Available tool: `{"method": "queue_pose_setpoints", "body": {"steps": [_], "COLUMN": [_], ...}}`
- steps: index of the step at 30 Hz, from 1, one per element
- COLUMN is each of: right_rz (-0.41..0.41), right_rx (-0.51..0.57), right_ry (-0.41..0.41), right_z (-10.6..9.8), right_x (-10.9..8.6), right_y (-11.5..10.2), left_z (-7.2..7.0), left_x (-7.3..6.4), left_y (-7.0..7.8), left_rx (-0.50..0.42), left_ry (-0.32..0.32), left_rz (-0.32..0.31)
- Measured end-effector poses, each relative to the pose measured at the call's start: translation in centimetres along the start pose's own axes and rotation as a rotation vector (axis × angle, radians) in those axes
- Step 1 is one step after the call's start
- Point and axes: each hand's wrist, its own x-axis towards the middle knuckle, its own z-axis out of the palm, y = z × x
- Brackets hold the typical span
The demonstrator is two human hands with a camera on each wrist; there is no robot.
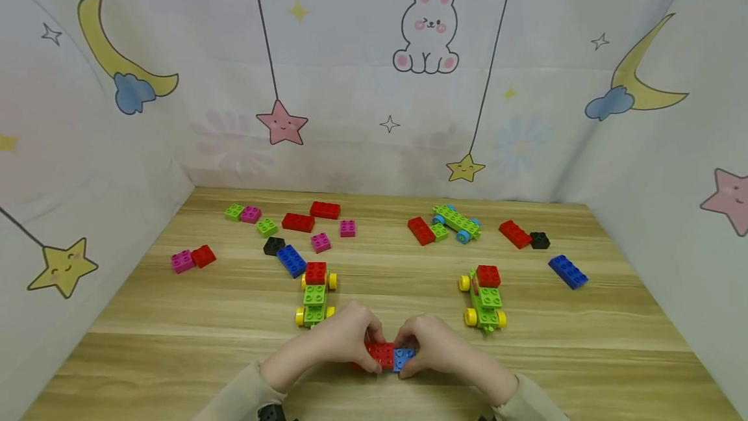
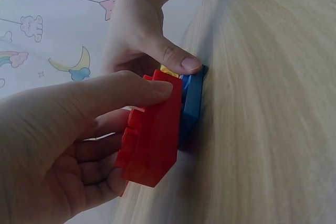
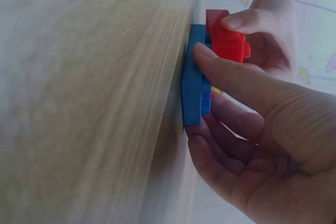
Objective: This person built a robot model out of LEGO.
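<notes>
Both hands meet low in the middle of the head view. The left hand [image 1: 350, 333] grips a red building brick [image 1: 382, 355] between thumb and fingers; studs show along its side in the left wrist view. A blue brick [image 3: 191, 87] lies low along the tabletop, pinched by the right hand [image 1: 431, 343] with its thumb on the near side. One end of the red brick overlaps the studded top of the blue one. In the right wrist view, blue studs stick out past the right thumb.
Just beyond the hands stand two green toy cars with yellow wheels, one at left [image 1: 314, 296] and one at right [image 1: 485, 297]. A green car base [image 1: 458, 221] with blue wheels sits farther back. Loose bricks lie around, including a blue brick [image 1: 568, 271] at right.
</notes>
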Motion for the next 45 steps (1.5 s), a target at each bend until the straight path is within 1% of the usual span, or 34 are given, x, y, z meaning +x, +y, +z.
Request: {"method": "queue_pose_setpoints", "body": {"steps": [8, 16, 22, 45], "right_rz": [-0.003, 0.0, -0.003, 0.004], "right_rx": [-0.001, 0.007, 0.006, 0.001], "right_ry": [0.003, 0.004, 0.005, 0.001], "right_z": [0.0, 0.04, 0.06, 0.02], "right_x": [0.02, 0.04, 0.12, 0.03], "right_y": [0.12, 0.09, 0.12, -0.03], "left_z": [-0.02, -0.16, -0.17, 0.03], "left_x": [-0.07, -0.37, -0.3, -0.19], "left_y": [0.21, 0.71, 0.47, 0.29], "left_rx": [0.018, 0.014, 0.001, 0.016], "left_ry": [-0.005, -0.019, -0.011, 0.009], "left_rz": [-0.011, -0.007, -0.009, -0.009]}}
